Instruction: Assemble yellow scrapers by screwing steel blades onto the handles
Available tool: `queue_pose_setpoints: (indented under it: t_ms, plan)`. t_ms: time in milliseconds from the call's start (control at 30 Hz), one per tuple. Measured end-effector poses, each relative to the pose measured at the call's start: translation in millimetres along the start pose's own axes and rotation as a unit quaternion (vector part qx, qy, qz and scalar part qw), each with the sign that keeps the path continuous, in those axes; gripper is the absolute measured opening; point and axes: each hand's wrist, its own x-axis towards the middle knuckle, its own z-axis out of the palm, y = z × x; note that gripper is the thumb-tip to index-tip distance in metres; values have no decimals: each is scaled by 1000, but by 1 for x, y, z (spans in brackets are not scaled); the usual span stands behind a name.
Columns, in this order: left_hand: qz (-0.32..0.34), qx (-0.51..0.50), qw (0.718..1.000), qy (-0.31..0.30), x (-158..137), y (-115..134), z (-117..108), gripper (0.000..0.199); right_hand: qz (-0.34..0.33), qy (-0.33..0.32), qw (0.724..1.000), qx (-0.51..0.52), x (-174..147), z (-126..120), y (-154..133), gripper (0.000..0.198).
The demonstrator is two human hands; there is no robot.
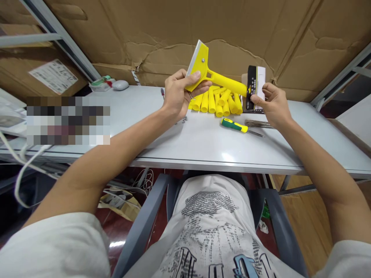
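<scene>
My left hand (179, 90) grips a yellow scraper (224, 80) by its wide head, thumb on the face just below a small screw. A white strip runs along the head's slanted edge. The scraper's handle points right, and its end meets a black and white printed card (256, 87). My right hand (274, 102) pinches that card between thumb and fingers; whether the card is fastened to the handle, I cannot tell. Behind and below the scraper lies a pile of yellow plastic handles (213, 102). A green and yellow screwdriver (234, 125) rests on the table nearer to me.
Flat metal strips (257, 124) lie beside the screwdriver, and small screws (184, 120) are near my left wrist. A grey computer mouse (120, 85) and a small clear box (100, 85) sit at the back left. Cardboard (174, 31) walls off the table's rear. White cables (20, 170) hang at left.
</scene>
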Motion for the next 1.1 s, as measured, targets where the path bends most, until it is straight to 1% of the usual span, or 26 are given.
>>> queue_pose_setpoints:
  t_ms: [100,200,333,500,600,700,767,867,933,1033,1100]
  plan:
    - [-18,28,999,-3,-3,3,3,54,1,56,998,18,1,2,1,75]
    - [-21,26,999,7,-6,7,6,57,16,64,998,11,0,3,2,77]
    - [-3,7,1000,14,-7,7,7,62,32,80,995,42,-2,6,-4,77]
    - [5,-3,1000,-11,-4,3,5,54,47,89,995,26,-4,6,-6,77]
    - [8,-16,1000,-1,-4,2,5,55,59,89,991,74,-4,5,-8,82]
    - [-3,-10,1000,22,-6,3,8,55,57,42,990,120,-7,5,-19,80]
    - [-17,2,1000,23,-7,3,10,51,55,-1,990,129,-10,7,-28,79]
    - [-39,15,999,-6,-7,3,10,45,55,-55,986,149,-16,9,-41,77]
    - [-44,28,998,-23,-7,3,10,43,56,-78,982,160,-20,8,-47,73]
    - [-27,42,998,-30,-10,4,11,47,71,-123,979,146,-24,1,-55,71]
    - [-16,49,998,-35,-14,6,14,50,90,-157,975,125,-27,-4,-62,74]
